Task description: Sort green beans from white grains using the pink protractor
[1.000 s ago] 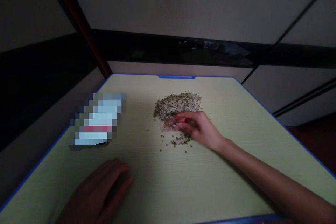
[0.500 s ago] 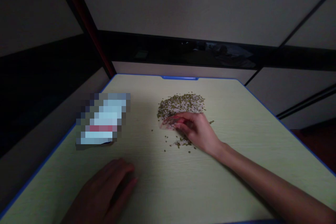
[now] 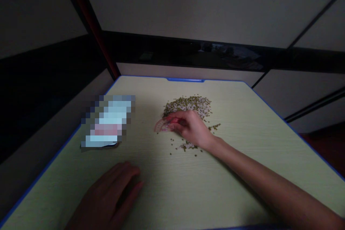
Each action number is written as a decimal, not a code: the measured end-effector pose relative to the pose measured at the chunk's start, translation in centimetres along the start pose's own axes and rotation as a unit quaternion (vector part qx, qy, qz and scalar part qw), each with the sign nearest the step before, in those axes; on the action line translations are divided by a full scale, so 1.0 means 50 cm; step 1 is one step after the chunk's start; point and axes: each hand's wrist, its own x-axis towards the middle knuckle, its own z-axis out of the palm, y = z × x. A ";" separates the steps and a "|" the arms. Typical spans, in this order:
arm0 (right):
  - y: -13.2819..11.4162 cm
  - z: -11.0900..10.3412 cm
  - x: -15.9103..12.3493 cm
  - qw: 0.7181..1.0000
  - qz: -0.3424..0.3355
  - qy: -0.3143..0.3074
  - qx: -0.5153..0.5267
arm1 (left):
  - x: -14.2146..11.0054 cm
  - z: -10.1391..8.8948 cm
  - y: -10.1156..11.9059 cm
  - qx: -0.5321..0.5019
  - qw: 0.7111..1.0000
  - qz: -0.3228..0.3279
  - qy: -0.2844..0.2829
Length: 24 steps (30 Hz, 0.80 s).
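Observation:
My right hand (image 3: 192, 127) pinches a clear pinkish-red protractor (image 3: 159, 125), its curved edge sticking out to the left of the fingers. Directly beyond the hand lies a spread pile (image 3: 188, 102) of small green beans mixed with white grains. The hand covers part of the pile's near edge. A smaller scatter (image 3: 188, 146) of the same beans and grains lies on the near side of the hand. At the front left, my left hand (image 3: 105, 194) rests in shadow over the table, fingers loosely bent and thumb apart, holding nothing.
A phone-like device (image 3: 111, 118) with a pixelated bright screen lies on the left of the table. The pale wood-grain table (image 3: 237, 115) has a blue rim. Behind it stand light panels (image 3: 188, 3) with a dark glossy strip.
My right hand has moved left with the protractor, more of whose curved edge now shows. A few beans right of the wrist are more exposed. My left hand has hardly moved.

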 end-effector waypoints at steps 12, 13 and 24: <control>0.000 -0.033 0.028 0.959 -0.025 -0.228 0.167 | -0.002 0.005 -0.004 0.008 1.000 -0.003 0.001; 0.000 -0.035 0.026 0.956 -0.024 -0.237 0.173 | -0.003 0.005 -0.005 0.014 1.000 -0.001 0.004; 0.002 -0.061 -0.026 0.949 0.018 -0.237 0.205 | 0.000 0.002 -0.002 -0.022 0.999 -0.030 -0.019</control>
